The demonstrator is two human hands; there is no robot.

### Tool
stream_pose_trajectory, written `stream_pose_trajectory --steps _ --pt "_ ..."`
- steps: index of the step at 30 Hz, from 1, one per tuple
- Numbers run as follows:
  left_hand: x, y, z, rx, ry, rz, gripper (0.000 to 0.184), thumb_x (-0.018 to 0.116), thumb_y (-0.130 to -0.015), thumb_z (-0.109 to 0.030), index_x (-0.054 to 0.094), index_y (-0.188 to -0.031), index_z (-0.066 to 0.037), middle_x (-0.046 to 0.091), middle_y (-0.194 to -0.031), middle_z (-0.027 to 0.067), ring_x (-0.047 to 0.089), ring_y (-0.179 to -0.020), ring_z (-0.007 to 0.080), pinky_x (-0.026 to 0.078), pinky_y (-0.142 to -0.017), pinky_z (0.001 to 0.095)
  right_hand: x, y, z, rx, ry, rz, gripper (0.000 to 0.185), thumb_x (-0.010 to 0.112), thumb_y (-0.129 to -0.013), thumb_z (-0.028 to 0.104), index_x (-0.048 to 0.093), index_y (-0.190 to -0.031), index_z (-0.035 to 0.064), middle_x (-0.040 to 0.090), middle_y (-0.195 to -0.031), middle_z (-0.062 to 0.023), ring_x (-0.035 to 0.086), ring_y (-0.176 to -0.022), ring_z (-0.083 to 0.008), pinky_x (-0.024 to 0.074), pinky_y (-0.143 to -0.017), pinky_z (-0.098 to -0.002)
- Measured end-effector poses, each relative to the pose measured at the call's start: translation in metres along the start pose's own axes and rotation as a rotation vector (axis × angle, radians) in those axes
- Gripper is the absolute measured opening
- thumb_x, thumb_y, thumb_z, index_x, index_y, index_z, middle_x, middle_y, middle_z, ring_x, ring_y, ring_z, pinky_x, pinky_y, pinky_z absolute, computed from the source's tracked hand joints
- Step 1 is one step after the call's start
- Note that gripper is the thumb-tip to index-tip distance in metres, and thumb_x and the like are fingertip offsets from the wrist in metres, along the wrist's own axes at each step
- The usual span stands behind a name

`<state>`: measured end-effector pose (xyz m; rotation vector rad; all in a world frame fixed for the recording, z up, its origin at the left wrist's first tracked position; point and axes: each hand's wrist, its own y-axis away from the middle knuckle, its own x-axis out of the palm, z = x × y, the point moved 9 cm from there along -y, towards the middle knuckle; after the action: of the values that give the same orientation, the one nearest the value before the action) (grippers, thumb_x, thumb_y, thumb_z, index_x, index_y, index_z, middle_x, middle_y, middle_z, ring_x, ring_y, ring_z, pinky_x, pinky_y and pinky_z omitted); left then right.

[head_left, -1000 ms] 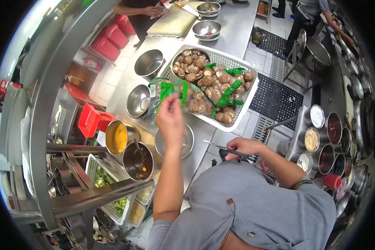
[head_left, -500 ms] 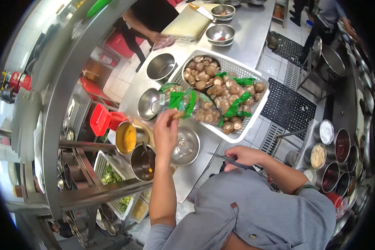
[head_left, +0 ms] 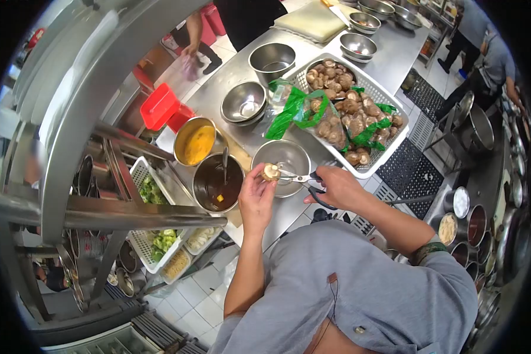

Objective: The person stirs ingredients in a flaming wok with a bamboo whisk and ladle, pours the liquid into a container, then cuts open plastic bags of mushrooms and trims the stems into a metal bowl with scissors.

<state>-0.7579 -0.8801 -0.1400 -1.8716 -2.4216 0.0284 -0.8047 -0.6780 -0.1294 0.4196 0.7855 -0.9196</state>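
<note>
My left hand (head_left: 257,199) grips a mushroom (head_left: 271,171), its pale gill side and stem turned up. In my right hand (head_left: 338,187) is a pair of scissors (head_left: 301,178), fingers through the black handles. The blades reach the mushroom's stem. Both hands are over the near rim of a steel bowl (head_left: 289,154); what lies inside it is partly hidden. Beyond stands a white perforated basket (head_left: 399,146) with brown mushrooms (head_left: 355,115), some loose in a bowl and some in clear bags with green bands. A green-banded plastic bag (head_left: 286,112) hangs over the basket's left edge.
Left of the hands are a pot of dark liquid (head_left: 209,197) with a spoon and a bowl of yellow liquid (head_left: 197,144). Steel bowls (head_left: 243,101) and a cutting board (head_left: 311,23) with a knife stand farther back. A metal shelf rail (head_left: 130,211) crosses at left. Other people stand beyond.
My left hand has come down and towards me with the mushroom. The scissors have swung up to meet its stem. My view has shifted, and a person at the back has lifted a cloth off the table.
</note>
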Motion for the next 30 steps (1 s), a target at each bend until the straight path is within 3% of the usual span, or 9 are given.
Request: stream_pose_trajectory --steps 2,5,8,17,26,30 --pt "-0.003 0.003 0.005 -0.026 0.023 -0.002 0.051 0.064 -0.093 0.005 0.047 -0.141 0.006 0.062 -0.123 0.0164 0.063 -0.114 0.0196 0.052 -0.097 0.0305 0.007 -0.003 0.007 0.01 0.024 0.04 0.07 0.085 -0.067 0.06 0.056 -0.087 -0.0007 0.06 -0.08 -0.0169 0.062 -0.08 -0.0386 0.0484 -0.07 -0.0467" --pt "-0.007 0.008 0.015 -0.028 0.053 0.002 0.051 0.065 -0.093 0.004 0.047 -0.141 0.006 0.063 -0.124 0.0163 0.064 -0.111 0.0191 0.052 -0.096 0.0303 0.017 -0.004 0.018 -0.107 0.062 -0.059 0.069 0.085 -0.068 0.059 0.056 -0.084 -0.0012 0.06 -0.079 -0.0168 0.062 -0.077 -0.0385 0.0487 -0.069 -0.0465" --pt "-0.011 0.011 0.021 -0.067 0.061 -0.024 0.052 0.065 -0.093 0.004 0.047 -0.141 0.006 0.064 -0.122 0.0159 0.065 -0.11 0.018 0.052 -0.095 0.0293 0.03 -0.005 0.019 -0.008 0.019 0.055 0.07 0.082 -0.071 0.06 0.059 -0.087 -0.0038 0.066 -0.083 -0.0212 0.066 -0.079 -0.0415 0.0521 -0.07 -0.0475" --pt "-0.031 0.007 0.044 -0.174 0.07 -0.042 0.049 0.066 -0.093 0.001 0.049 -0.138 0.008 0.069 -0.113 0.016 0.067 -0.103 0.0166 0.053 -0.091 0.0282 0.064 0.004 0.002 0.136 -0.064 -0.012 0.064 0.085 -0.068 0.059 0.061 -0.072 -0.0005 0.061 -0.06 -0.0164 0.064 -0.063 -0.0407 0.0504 -0.062 -0.0468" --pt "-0.026 0.007 0.051 -0.155 0.094 -0.034 0.049 0.064 -0.091 0.004 0.049 -0.138 0.008 0.065 -0.123 0.0166 0.065 -0.11 0.0183 0.052 -0.096 0.029 0.054 0.012 0.011 0.157 -0.027 0.107 0.069 0.084 -0.068 0.061 0.062 -0.087 -0.0013 0.066 -0.088 -0.0195 0.066 -0.086 -0.0388 0.0516 -0.074 -0.0469" --pt "-0.019 0.01 0.052 -0.109 0.108 -0.001 0.049 0.064 -0.091 0.005 0.049 -0.138 0.008 0.065 -0.124 0.0166 0.065 -0.111 0.0186 0.052 -0.097 0.0291 0.052 0.012 0.008 0.186 0.052 0.062 0.068 0.082 -0.069 0.062 0.063 -0.085 -0.0014 0.066 -0.08 -0.0164 0.067 -0.079 -0.0386 0.0523 -0.07 -0.0464"
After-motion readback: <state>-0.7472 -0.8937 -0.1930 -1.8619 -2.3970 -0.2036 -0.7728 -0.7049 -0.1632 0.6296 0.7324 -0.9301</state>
